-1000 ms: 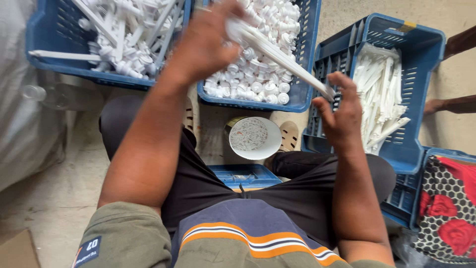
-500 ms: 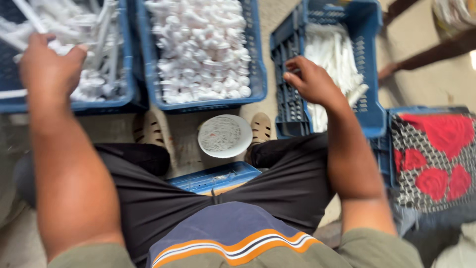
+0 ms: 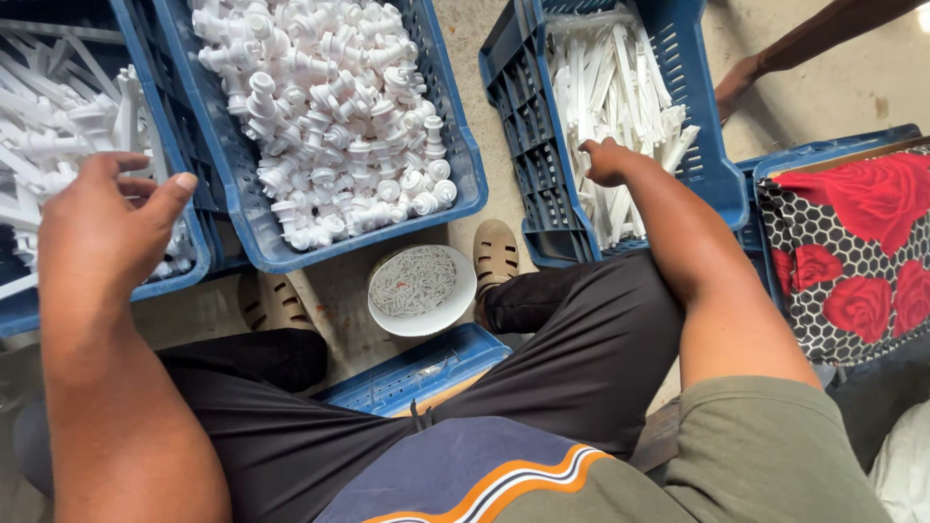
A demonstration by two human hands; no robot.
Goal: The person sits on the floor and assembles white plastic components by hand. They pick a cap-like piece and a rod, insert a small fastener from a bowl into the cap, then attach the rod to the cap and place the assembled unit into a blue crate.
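Three blue crates stand on the concrete floor (image 3: 489, 58) around the seated person, and the work goes on between them. The right crate (image 3: 717, 179) holds long white plastic strips (image 3: 620, 107); the right hand (image 3: 608, 161) reaches down into that heap, its fingers buried among the strips, so I cannot tell whether its grip has closed on one or is only touching the pile. The strips lie directly under and beyond that grip, fanning away towards the far wall of the crate. The left crate (image 3: 184, 266) is filled with longer white assembled pieces (image 3: 68, 126); the left hand (image 3: 102, 228) hovers above its near edge with the grip released, fingers spread and holding nothing, the pieces just ahead of and below the fingertips. The middle crate (image 3: 455, 145), between the two hands and apart from both, is heaped with short white threaded fittings (image 3: 334, 107). Nearer the body than either grip, between the sandalled feet, sits a white bowl (image 3: 422, 289) of small pale pins. To my eye, picking well here means pinching a single strip near its end and lifting it clear along its length, so its neighbours do not drag up with it. Beside the right crate, a red rose-patterned cloth (image 3: 852, 252) covers another crate.
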